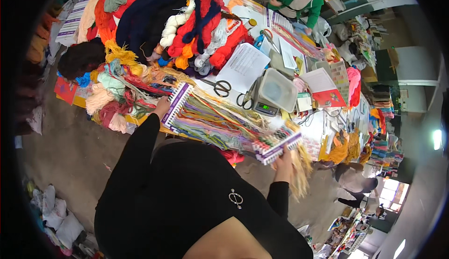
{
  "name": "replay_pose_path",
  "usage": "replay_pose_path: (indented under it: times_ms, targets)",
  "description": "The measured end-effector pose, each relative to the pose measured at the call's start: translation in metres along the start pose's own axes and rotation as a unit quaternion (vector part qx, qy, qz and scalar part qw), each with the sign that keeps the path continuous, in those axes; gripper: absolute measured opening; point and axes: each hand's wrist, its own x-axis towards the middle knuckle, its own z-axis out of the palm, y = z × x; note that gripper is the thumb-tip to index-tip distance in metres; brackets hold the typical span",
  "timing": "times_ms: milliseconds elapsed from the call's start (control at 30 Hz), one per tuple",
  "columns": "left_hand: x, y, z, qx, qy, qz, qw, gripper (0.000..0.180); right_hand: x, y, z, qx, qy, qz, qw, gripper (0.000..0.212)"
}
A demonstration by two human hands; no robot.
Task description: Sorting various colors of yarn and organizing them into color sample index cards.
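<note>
Long strands of many-coloured embroidery thread (220, 118) stretch along the table's near edge between two white-and-purple punched thread cards. My left hand (162, 107) is at the outer edge of the left card (178, 101), fingers closed on it. At the other end my right hand (283, 164) grips the right thread card (280, 147), which looks like a small stack with threads through its holes. Pale loose thread ends (300, 170) hang past my right wrist, slightly blurred.
A large heap of yarn skeins (149, 20) covers the table's far left. Beyond the threads lie black scissors (217, 87), a printed sheet (243, 67) and a scale (265, 108) bearing a plastic tub (277, 90). A person in green (299, 1) works across the table.
</note>
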Motion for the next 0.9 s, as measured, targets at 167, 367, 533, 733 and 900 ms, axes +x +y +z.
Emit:
replay_pose_path:
  times_ms: [167, 367, 533, 733, 900]
  targets:
    - [-0.021, 0.028, 0.033, 0.208, 0.040, 0.097, 0.973, 0.024, -0.013, 0.050, 0.050, -0.041, -0.051, 0.011, 0.998, 0.029]
    - [-0.044, 0.059, 0.049, 0.045, -0.016, 0.232, 0.972, 0.020, -0.025, 0.080, 0.109, -0.091, -0.118, 0.073, 0.986, 0.032]
    - [-0.114, 0.146, 0.077, -0.113, -0.187, 0.183, 0.958, 0.015, -0.028, 0.144, 0.180, -0.044, -0.217, 0.139, 0.965, 0.040]
    - [-0.128, 0.148, 0.082, -0.046, -0.156, 0.226, 0.961, 0.022, -0.007, 0.187, 0.206, -0.092, -0.232, 0.194, 0.949, 0.042]
    - [-0.127, 0.147, 0.037, 0.088, 0.040, 0.333, 0.938, 0.019, 0.014, 0.180, 0.200, -0.064, -0.101, 0.170, 0.978, 0.029]
